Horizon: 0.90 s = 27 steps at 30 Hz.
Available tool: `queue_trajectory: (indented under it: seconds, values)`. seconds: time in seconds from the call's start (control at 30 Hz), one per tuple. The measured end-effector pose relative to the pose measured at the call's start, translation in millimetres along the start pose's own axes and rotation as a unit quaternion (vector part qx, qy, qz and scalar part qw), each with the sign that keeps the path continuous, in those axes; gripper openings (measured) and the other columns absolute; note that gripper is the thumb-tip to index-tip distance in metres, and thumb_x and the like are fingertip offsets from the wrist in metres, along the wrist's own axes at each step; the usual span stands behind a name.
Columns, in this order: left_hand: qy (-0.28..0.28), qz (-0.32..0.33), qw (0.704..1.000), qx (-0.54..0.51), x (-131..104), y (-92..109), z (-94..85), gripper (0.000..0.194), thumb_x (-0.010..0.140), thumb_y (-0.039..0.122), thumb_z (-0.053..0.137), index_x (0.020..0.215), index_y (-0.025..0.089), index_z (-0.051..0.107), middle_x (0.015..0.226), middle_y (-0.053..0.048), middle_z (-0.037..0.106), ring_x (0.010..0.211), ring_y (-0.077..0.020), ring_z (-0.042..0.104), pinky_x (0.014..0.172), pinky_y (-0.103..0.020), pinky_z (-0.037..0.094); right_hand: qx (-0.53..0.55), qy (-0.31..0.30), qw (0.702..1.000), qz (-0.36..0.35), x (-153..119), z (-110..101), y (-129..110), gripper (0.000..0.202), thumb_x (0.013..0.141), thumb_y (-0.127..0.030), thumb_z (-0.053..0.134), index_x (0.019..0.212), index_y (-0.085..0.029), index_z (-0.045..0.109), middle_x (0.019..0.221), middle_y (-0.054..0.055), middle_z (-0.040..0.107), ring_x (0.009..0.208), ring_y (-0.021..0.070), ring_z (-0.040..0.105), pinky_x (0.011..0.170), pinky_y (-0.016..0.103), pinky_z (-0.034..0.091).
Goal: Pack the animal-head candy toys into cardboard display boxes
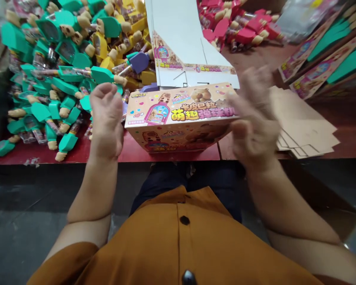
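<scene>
A printed cardboard display box (180,107), peach with bear pictures and pink and yellow lettering, stands at the table's front edge between my hands. My left hand (105,120) is held up just off the box's left end, open, palm towards the box, holding nothing. At the right end is my right hand (256,118), blurred, with its fingers apart and nothing seen in it. Its fingertips overlap the box's right corner; whether they touch it I cannot tell. Directly behind the box lies a stack of flat white printed card sheets (180,39).
Green toys (65,75) with clear tubes are heaped at the left, yellow toys (136,19) beside them. Red toys (249,27) lie at the back right. Filled display boxes (323,59) stand far right. Brown card pieces (302,122) lie on the red table (121,156).
</scene>
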State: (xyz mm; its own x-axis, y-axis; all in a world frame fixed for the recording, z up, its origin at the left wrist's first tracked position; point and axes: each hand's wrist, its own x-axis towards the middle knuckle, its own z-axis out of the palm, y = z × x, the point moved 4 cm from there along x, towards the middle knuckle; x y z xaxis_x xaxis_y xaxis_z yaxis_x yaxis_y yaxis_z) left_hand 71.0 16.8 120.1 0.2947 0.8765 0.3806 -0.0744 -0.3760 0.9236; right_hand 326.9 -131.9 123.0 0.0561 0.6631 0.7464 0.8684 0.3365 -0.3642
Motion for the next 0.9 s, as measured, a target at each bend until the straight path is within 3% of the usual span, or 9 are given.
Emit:
queue_trajectory:
  seconds: [0.07, 0.17, 0.27, 0.37, 0.53, 0.67, 0.77, 0.9]
  values:
    - [-0.040, -0.026, 0.999, 0.018, 1, -7, 16.1, 0.053, 0.073, 0.051, 0.071, 0.112, 0.025, 0.047, 0.121, -0.003, 0.055, 0.123, -0.0211, 0.051, 0.101, -0.038, 0.045, -0.017, -0.022, 1.000, 0.015, -4, 16, -1, 0.043, 0.096, -0.047, 0.030, 0.120, -0.025, 0.058, 0.128, 0.004, 0.056, 0.134, 0.0279, 0.037, 0.111, 0.054, 0.029]
    - [-0.082, -0.102, 0.991, -0.022, -5, -17, 32.8, 0.059, 0.074, 0.054, 0.066, 0.119, 0.021, 0.047, 0.119, -0.008, 0.058, 0.117, -0.0280, 0.056, 0.091, -0.043, 0.052, -0.018, 0.017, 0.999, 0.031, -13, 30, 4, 0.038, 0.096, -0.040, 0.034, 0.115, -0.021, 0.062, 0.119, 0.006, 0.062, 0.132, 0.0277, 0.041, 0.110, 0.054, 0.033]
    - [-0.055, -0.187, 0.977, -0.092, -11, -16, 35.8, 0.063, 0.067, 0.045, 0.073, 0.120, 0.021, 0.051, 0.117, -0.009, 0.061, 0.117, -0.0321, 0.055, 0.092, -0.044, 0.052, 0.003, 0.087, 0.995, -0.043, -16, 32, 3, 0.029, 0.093, -0.025, 0.045, 0.117, -0.021, 0.060, 0.116, 0.005, 0.064, 0.129, 0.0247, 0.046, 0.109, 0.049, 0.039]
    - [-0.033, -0.248, 0.957, -0.148, -14, -12, 35.5, 0.065, 0.062, 0.038, 0.075, 0.121, 0.021, 0.053, 0.118, -0.010, 0.062, 0.119, -0.0347, 0.053, 0.096, -0.048, 0.051, 0.036, 0.111, 0.989, -0.093, -14, 31, 1, 0.034, 0.087, -0.012, 0.052, 0.119, -0.021, 0.060, 0.114, 0.006, 0.066, 0.123, 0.0204, 0.052, 0.107, 0.043, 0.044]
    - [0.018, -0.261, 0.950, -0.171, -15, -19, 36.0, 0.056, 0.060, 0.038, 0.072, 0.110, 0.017, 0.061, 0.110, -0.011, 0.066, 0.119, -0.0373, 0.053, 0.096, -0.051, 0.050, 0.066, 0.157, 0.983, -0.071, -15, 35, -1, 0.031, 0.088, -0.011, 0.050, 0.115, -0.020, 0.061, 0.112, 0.006, 0.067, 0.117, 0.0164, 0.057, 0.109, 0.041, 0.042]
    - [0.002, -0.243, 0.954, -0.173, -11, -17, 41.6, 0.052, 0.061, 0.035, 0.068, 0.109, 0.014, 0.062, 0.107, -0.009, 0.068, 0.118, -0.0349, 0.054, 0.098, -0.047, 0.050, 0.096, 0.182, 0.977, -0.050, -11, 42, -1, 0.027, 0.092, -0.018, 0.042, 0.108, -0.022, 0.065, 0.106, 0.004, 0.069, 0.115, 0.0135, 0.057, 0.114, 0.040, 0.035]
    - [-0.002, -0.243, 0.956, -0.163, -10, -13, 43.5, 0.053, 0.059, 0.034, 0.069, 0.108, 0.015, 0.063, 0.105, -0.007, 0.069, 0.117, -0.0330, 0.054, 0.100, -0.044, 0.048, 0.176, 0.145, 0.974, 0.015, -17, 42, 3, 0.030, 0.094, -0.034, 0.041, 0.109, -0.024, 0.065, 0.117, 0.004, 0.065, 0.119, 0.0141, 0.055, 0.117, 0.039, 0.028]
    - [0.068, -0.212, 0.967, -0.124, -16, -21, 42.2, 0.056, 0.067, 0.053, 0.060, 0.112, 0.021, 0.061, 0.114, -0.003, 0.066, 0.125, -0.0301, 0.049, 0.108, -0.042, 0.040, 0.283, 0.150, 0.919, 0.229, -52, 45, 21, 0.057, 0.091, -0.058, 0.034, 0.133, -0.022, 0.049, 0.146, 0.005, 0.039, 0.139, 0.0185, 0.031, 0.118, 0.041, 0.024]
